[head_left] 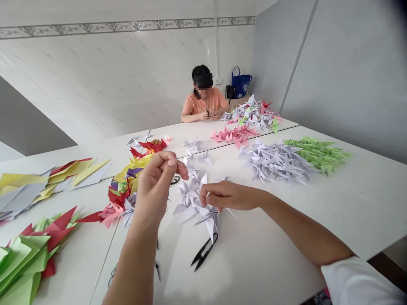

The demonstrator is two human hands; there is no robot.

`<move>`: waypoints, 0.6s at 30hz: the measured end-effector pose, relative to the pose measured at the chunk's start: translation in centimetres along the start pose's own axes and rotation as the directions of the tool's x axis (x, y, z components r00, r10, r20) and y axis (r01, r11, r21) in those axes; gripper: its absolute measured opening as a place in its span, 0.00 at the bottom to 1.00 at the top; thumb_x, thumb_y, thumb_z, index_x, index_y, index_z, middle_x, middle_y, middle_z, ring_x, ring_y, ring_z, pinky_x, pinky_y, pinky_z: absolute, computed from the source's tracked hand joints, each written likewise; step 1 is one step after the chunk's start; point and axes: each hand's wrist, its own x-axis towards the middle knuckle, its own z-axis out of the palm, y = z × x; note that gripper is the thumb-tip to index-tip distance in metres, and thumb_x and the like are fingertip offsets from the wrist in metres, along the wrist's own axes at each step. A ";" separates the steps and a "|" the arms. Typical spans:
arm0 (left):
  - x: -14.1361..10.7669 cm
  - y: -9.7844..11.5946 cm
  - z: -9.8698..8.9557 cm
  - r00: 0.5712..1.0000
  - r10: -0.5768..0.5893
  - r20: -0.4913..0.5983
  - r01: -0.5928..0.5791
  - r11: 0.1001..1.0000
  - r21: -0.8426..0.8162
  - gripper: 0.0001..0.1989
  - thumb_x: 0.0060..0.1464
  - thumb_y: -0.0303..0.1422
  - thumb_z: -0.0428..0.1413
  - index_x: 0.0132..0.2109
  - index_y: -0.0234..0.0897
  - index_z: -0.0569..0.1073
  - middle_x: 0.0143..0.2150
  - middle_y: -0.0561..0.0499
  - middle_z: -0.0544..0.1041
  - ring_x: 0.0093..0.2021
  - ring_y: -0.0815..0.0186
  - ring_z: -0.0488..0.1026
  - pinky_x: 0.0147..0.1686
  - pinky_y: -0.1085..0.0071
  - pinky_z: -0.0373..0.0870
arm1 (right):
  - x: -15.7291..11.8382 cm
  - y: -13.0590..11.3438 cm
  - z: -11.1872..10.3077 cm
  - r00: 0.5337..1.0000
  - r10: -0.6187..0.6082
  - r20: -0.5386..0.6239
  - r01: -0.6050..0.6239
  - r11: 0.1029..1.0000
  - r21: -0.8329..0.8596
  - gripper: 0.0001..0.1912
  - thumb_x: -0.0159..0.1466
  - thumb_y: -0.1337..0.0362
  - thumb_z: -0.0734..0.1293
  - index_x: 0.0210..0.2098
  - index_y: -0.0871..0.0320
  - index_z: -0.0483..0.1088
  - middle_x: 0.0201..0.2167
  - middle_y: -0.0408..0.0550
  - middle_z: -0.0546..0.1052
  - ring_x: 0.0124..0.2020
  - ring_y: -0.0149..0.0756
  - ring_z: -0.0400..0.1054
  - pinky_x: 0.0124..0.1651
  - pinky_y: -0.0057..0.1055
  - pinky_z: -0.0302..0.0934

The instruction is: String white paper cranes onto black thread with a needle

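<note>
Widest free room: right part of the desk [318, 220], bare beyond the right forearm [286, 216]; the white heap [276, 163] and green heap [321, 154] bound it on the far side. Between forearms, near front: mostly bare, but black snips [200, 262] lie against the central white cranes [187, 203]. Those cranes block any low sideways pass beneath the right hand [227, 195]. Slim bare lane between them and the white heap. Past the left hand [155, 182], coloured cranes [127, 171] form a barrier; near left corner taken up by green folded paper [25, 262]. Far right: mixed pile [252, 114], pink cranes [235, 134] before it.
</note>
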 end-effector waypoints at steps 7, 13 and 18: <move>0.0 1.6 -0.8 0.967 0.079 -0.241 -0.125 0.976 -0.180 0.06 0.65 0.30 0.58 0.36 0.39 0.72 0.26 0.56 0.71 0.28 0.72 0.68 0.40 0.75 0.72 | 0.7 0.7 0.5 0.993 -0.080 -0.084 0.028 0.868 -0.496 0.07 0.67 0.59 0.69 0.41 0.56 0.71 0.33 0.42 0.69 0.37 0.34 0.64 0.40 0.30 0.58; -0.2 2.2 -1.9 0.977 0.117 -0.179 -0.159 0.956 -0.247 0.09 0.66 0.28 0.56 0.35 0.39 0.71 0.27 0.58 0.69 0.30 0.75 0.68 0.44 0.76 0.72 | 0.7 0.8 1.9 0.985 -0.073 -0.155 -0.029 0.819 -0.573 0.07 0.72 0.67 0.60 0.39 0.56 0.68 0.26 0.39 0.68 0.27 0.31 0.60 0.34 0.29 0.53; 0.1 1.9 -2.1 0.991 0.036 -0.131 -0.076 0.946 -0.315 0.09 0.57 0.27 0.62 0.32 0.38 0.71 0.37 0.55 0.78 0.35 0.74 0.76 0.44 0.77 0.76 | 0.9 -2.4 -0.8 0.851 -0.257 -0.458 0.069 0.920 -0.386 0.16 0.76 0.52 0.55 0.44 0.54 0.68 0.20 0.35 0.56 0.20 0.30 0.51 0.27 0.29 0.48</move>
